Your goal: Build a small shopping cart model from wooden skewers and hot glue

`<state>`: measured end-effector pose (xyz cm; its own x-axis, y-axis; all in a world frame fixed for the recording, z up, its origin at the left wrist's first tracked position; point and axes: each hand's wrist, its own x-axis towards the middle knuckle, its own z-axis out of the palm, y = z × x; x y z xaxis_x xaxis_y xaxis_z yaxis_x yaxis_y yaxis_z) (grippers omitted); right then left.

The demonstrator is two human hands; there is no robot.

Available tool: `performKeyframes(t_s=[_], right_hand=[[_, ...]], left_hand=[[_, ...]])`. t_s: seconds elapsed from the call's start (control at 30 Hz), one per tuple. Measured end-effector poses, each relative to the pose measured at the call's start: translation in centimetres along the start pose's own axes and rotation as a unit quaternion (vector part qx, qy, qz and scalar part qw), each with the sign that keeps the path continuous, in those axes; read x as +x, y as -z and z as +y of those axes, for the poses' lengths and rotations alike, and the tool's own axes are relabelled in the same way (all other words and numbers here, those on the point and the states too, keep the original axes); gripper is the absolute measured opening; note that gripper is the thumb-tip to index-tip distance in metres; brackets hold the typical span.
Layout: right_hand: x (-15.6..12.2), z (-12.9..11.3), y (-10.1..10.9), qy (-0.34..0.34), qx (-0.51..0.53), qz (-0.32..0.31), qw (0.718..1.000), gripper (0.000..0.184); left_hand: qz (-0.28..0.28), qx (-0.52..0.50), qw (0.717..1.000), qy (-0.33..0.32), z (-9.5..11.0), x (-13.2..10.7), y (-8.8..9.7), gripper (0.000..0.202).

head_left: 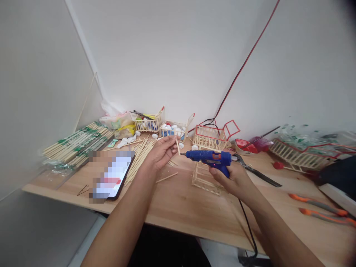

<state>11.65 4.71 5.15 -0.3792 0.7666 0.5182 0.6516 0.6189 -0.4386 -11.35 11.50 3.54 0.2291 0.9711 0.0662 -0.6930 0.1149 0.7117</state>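
Between the fingertips of my left hand [164,151] is a short wooden stick [178,145], held nearly upright. My right hand [235,181] is wrapped round the handle of a blue hot glue gun [210,157], whose red light is lit. The nozzle points left, at or very near the stick's lower end; I cannot tell if they touch. Beneath the glue gun lies a small frame of wooden sticks [206,184], partly hidden by it and my right hand. A loose stick [167,177] rests on the table below my left hand.
A phone [115,176] and a stick pile [141,157] lie left, with packed chopsticks [80,142] farther out. Several small stick carts, one red-rimmed cart [211,136] among them, line the wall. At right are a red bowl [246,147], cutters [261,175] and orange-handled pliers [319,205].
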Motion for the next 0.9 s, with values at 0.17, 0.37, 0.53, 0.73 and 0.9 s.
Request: performKeyframes(t_s=[0.17,0.37,0.53,0.73,0.9], right_hand=[[-0.06,0.23,-0.15,-0.013,-0.013,-0.001,1.000,0.037],[-0.11,0.28,-0.14,-0.015,-0.011,-0.010,1.000,0.038],[0.00,0.04,-0.08,-0.020,-0.006,-0.013,1.000,0.038],[0.03,-0.04,-0.10,-0.018,-0.004,-0.009,1.000,0.036],[-0.11,0.25,-0.20,-0.020,-0.010,-0.008,1.000,0.036]], left_hand=[[-0.001,-0.004,1.000,-0.001,-0.01,0.01,-0.04,0.019],[-0.003,-0.006,1.000,0.004,-0.01,-0.04,-0.12,0.016],[-0.005,-0.005,1.000,0.003,-0.08,0.03,0.00,0.017],[-0.012,-0.007,1.000,-0.001,-0.12,0.06,0.07,0.019],[-0.001,-0.004,1.000,0.001,0.02,-0.06,-0.10,0.017]])
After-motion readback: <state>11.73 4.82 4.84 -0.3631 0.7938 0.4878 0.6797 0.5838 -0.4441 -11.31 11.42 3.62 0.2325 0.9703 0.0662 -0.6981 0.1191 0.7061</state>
